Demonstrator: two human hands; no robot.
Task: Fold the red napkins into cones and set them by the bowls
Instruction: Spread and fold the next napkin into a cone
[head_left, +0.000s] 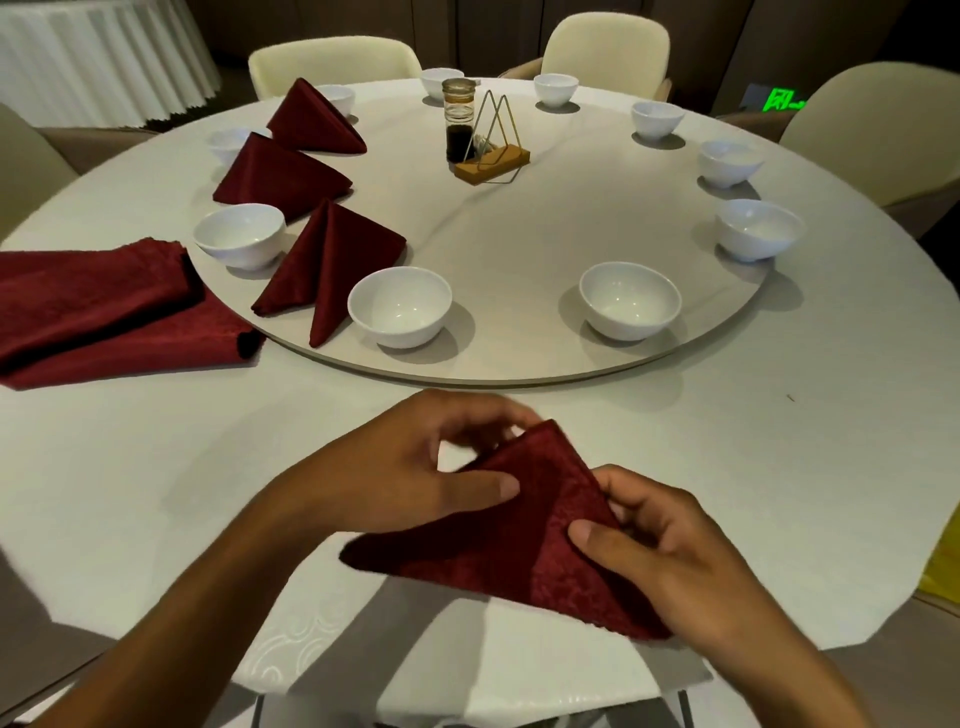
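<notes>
Head view: both hands are on the half-folded napkin near the table's front edge, left hand pinching the top corner with curled fingers, right hand closed on the right side. If either pinch slackens, I'd say the layers spring open and the cone is lost. Open cloth lies ahead up to the turntable, with room beside the nearest bowl; the spare napkins sit well left.
</notes>
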